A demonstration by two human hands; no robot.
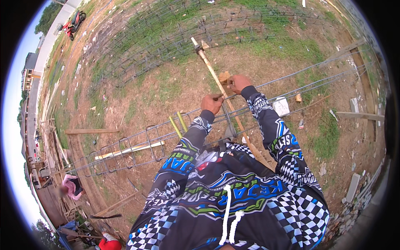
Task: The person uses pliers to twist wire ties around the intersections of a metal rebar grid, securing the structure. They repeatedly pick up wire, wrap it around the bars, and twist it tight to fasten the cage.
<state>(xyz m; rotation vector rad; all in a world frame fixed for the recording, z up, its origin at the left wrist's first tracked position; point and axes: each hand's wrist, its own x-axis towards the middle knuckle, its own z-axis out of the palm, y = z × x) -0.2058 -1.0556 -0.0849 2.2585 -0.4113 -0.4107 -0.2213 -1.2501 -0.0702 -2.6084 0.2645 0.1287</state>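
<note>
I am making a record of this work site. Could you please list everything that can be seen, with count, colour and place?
rebar cage: one, grey, long, lying across the middle from lower left to upper right
wooden stick: one, pale brown, slanted over the cage by the hands
yellow rods: two, yellow-green, at the cage left of the hands
rebar mesh: several stacked cages, grey, on the grass at the top
plank: one, brown, on the ground at the left
motorbike: one, red, top left
person in pink: one, lower left
left hand: on the cage, closed around something too small to tell
right hand: at the stick and cage, fingers closed
</note>
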